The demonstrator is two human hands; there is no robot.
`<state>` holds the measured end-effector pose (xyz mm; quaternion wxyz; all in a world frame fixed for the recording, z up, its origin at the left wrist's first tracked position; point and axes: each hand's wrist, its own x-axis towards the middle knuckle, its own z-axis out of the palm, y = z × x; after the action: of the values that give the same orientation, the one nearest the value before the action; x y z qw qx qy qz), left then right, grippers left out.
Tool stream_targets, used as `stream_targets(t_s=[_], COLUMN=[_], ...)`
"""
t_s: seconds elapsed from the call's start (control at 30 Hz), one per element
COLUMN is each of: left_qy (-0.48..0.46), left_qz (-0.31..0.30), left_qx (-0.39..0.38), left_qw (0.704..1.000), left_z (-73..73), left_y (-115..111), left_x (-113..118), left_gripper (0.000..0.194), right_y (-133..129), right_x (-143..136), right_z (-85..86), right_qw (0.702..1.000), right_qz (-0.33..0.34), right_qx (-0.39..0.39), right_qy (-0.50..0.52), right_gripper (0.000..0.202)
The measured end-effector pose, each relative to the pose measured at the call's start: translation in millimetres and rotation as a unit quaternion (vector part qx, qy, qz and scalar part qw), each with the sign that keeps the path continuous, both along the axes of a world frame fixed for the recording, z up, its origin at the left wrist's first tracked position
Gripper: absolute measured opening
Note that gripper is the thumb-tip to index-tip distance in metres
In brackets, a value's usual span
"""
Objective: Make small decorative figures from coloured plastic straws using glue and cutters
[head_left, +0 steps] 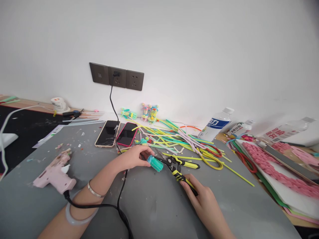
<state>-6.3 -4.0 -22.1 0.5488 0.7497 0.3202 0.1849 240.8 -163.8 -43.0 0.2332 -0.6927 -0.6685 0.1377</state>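
My left hand [138,156] pinches a turquoise and blue bundle of pipe cleaners [156,163] between thumb and fingers, a little above the grey table. My right hand [201,192] is closed around one handle of yellow-and-black pliers [178,171]. The second handle stands spread away from it, outside my grip. The jaws point up and left, just behind the bundle; whether they touch it I cannot tell. Behind my hands lies a loose heap of coloured pipe cleaners [184,137]. Small pipe-cleaner figures [149,113] sit against the wall.
To the left lies a pink glue gun [56,174], its black cord [99,205] crossing under my left forearm. Two phones [107,133] rest near the wall below the sockets [117,76]. A water bottle [216,124] and pink braided material [276,164] are at the right.
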Motion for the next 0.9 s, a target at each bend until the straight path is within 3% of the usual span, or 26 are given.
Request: stream_targets(t_s=[0.17, 0.6, 0.9], left_qy=[-0.003, 0.011, -0.010], left_qz=[-0.007, -0.001, 0.000], left_qx=[-0.003, -0.008, -0.018], left_qw=[1.000, 1.000, 1.000], left_z=[-4.5, -0.8, -0.1], left_y=[2.0, 2.6, -0.7], left_x=[-0.9, 0.0, -0.5], left_gripper=[0.035, 0.035, 0.038], right_y=[0.6, -0.6, -0.2], right_x=[1.8, 3.8, 7.2], right_z=[0.8, -2.5, -4.7], right_qw=[1.000, 1.000, 0.998], right_qz=[0.007, 0.010, 0.025], right_qx=[-0.003, -0.001, 0.005], right_qy=[-0.003, -0.029, -0.063], right_gripper=[0.037, 0.040, 0.032])
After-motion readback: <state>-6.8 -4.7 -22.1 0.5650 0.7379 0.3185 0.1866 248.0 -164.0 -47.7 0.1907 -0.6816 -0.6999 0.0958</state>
